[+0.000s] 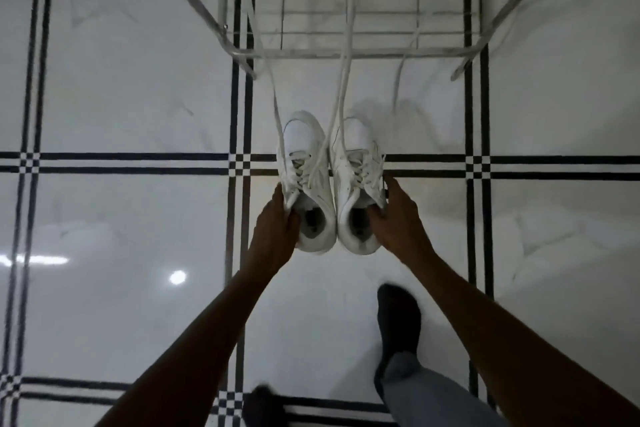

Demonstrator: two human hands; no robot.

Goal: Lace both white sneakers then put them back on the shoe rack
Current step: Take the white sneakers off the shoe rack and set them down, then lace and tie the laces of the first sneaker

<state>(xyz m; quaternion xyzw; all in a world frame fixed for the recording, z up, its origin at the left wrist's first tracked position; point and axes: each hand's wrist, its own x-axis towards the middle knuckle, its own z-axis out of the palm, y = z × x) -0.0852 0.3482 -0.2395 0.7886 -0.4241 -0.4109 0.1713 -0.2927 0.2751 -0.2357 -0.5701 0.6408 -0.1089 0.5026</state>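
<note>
Two white sneakers are held side by side above the floor, toes pointing away from me. My left hand [277, 229] grips the left sneaker [306, 180] at its collar. My right hand [398, 218] holds the right sneaker [356, 184], fingers inside its opening. Long white laces [341, 90] run from the shoes' eyelets up to the white wire shoe rack [346, 31] ahead, where they drape over its bars.
The floor is glossy white tile [121, 87] with black grid lines. My feet in dark socks [398, 319] and a grey trouser leg show at the bottom. The rack stands against a dark wall edge at the top.
</note>
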